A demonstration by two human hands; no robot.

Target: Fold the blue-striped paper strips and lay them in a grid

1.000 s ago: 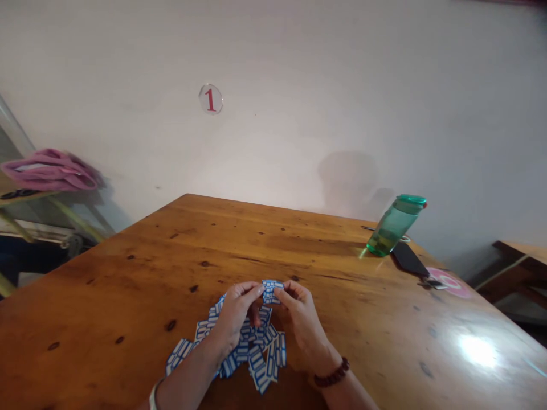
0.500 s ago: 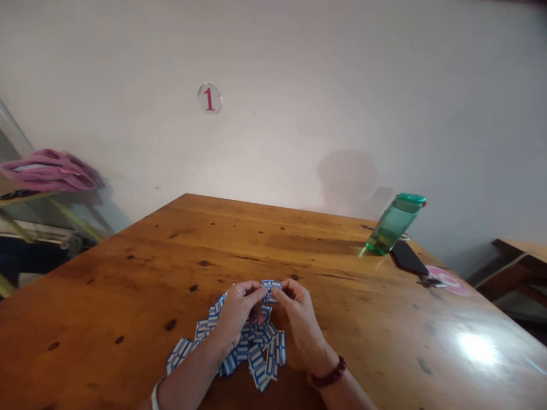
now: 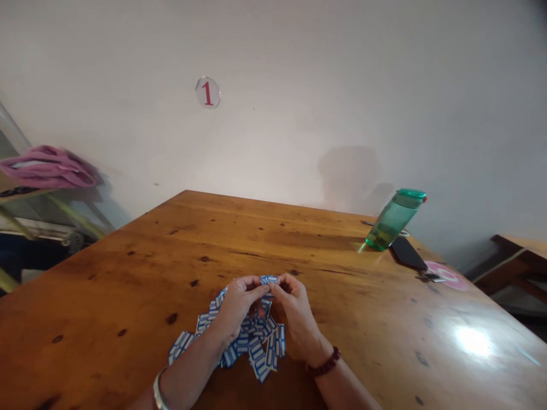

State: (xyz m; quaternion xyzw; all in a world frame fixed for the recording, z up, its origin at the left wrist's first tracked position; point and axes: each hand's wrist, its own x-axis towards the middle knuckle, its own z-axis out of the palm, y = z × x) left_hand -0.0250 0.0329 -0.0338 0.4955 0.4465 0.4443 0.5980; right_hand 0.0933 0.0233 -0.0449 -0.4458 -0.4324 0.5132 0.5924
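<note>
Over my link I watch the left hand (image 3: 237,303) and right hand (image 3: 294,302) share a narrow grip, thumbs pinching a blue-and-white printed card (image 3: 268,279) (one or several layers, I can't tell) above the wooden table (image 3: 145,279). Similar loose cards (image 3: 258,359) lie heaped below, partly hidden by the left forearm. The green bottle (image 3: 393,222) is well apart, to the right.

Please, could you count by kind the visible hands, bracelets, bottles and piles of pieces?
Left hand, right hand: 2
Pale bracelet, dark red bracelet: 2
Green bottle: 1
Pile of blue-and-white pieces: 1
Total: 6
</note>
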